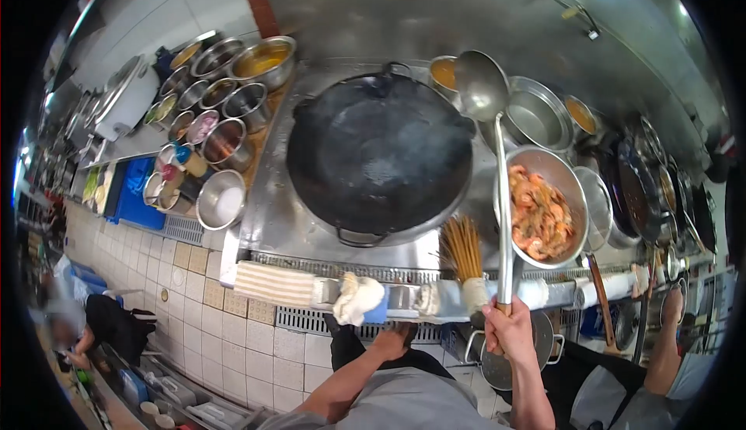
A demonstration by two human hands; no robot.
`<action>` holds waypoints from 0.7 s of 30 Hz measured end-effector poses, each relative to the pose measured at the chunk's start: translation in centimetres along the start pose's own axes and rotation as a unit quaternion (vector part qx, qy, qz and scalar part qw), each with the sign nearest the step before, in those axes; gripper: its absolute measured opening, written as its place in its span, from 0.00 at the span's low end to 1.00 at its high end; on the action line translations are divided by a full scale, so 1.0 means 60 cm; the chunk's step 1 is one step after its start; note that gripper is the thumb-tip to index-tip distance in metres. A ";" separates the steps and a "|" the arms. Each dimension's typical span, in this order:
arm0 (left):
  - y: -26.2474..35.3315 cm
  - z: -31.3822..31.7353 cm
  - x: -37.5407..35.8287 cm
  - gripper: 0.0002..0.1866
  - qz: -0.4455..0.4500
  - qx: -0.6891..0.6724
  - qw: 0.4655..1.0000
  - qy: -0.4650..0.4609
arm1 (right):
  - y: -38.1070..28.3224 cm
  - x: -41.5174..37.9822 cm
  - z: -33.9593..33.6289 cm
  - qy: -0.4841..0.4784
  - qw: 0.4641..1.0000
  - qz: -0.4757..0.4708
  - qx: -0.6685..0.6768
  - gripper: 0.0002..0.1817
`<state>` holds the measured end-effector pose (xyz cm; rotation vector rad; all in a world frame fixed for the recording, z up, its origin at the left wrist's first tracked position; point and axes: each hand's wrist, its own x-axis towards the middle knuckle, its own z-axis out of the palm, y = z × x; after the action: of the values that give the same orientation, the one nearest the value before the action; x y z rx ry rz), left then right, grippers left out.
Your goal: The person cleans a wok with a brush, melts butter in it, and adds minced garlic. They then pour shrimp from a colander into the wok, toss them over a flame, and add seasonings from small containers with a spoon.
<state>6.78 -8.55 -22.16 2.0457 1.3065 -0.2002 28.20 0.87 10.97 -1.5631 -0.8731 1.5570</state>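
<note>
My right hand [510,329] is closed round the handle end of a long steel ladle [481,87]. The ladle's bowl is raised at the far end, right of a big black wok [373,154] on the steel stove. Faint steam hangs over the wok, which has a little liquid or shine at its bottom. Behind the ladle handle stands a metal bowl [566,170] of cooked orange shrimp [540,216]. My left hand [392,342] is low by the stove's front edge; its fingers are too dark to make out.
Seasoning containers and a yellow-liquid pot [264,61] crowd the left. A bamboo wok brush [462,247], striped cloth [276,281] and crumpled cloth [357,298] line the front edge. Pans [637,181] stand right. Another person's arm [665,344] is at right; someone [113,325] sits lower left.
</note>
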 end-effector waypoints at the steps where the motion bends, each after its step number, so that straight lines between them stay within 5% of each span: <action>1: -0.023 0.015 -0.015 0.36 -0.019 -0.029 0.999 -0.020 | -0.019 0.012 0.033 -0.030 0.999 -0.018 -0.007 0.10; 6: -0.149 0.037 -0.139 0.27 -0.118 -0.104 0.986 -0.057 | -0.128 0.091 0.245 -0.181 0.979 -0.082 -0.033 0.20; 8: -0.207 0.048 -0.204 0.23 -0.169 -0.144 0.974 0.042 | -0.156 0.146 0.345 -0.249 0.964 -0.097 -0.008 0.16; 10: -0.263 0.052 -0.272 0.23 -0.219 -0.194 0.955 0.047 | -0.190 0.192 0.455 -0.271 0.959 -0.086 -0.003 0.10; 13: -0.328 0.026 -0.374 0.29 -0.316 -0.295 0.901 0.028 | -0.234 0.269 0.617 -0.284 0.955 -0.080 0.001 0.09; 18: -0.415 0.167 -0.532 0.36 -0.421 -0.318 0.841 0.119 | -0.279 0.389 0.827 -0.230 0.964 -0.097 -0.094 0.09; 21: -0.419 0.220 -0.609 0.36 -0.465 -0.337 0.817 0.049 | -0.288 0.445 0.898 -0.184 0.964 -0.112 -0.153 0.10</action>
<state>-29.11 -37.45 -26.64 0.7231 1.9960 -0.0380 -24.20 34.90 14.19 -1.3346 -1.5054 1.6272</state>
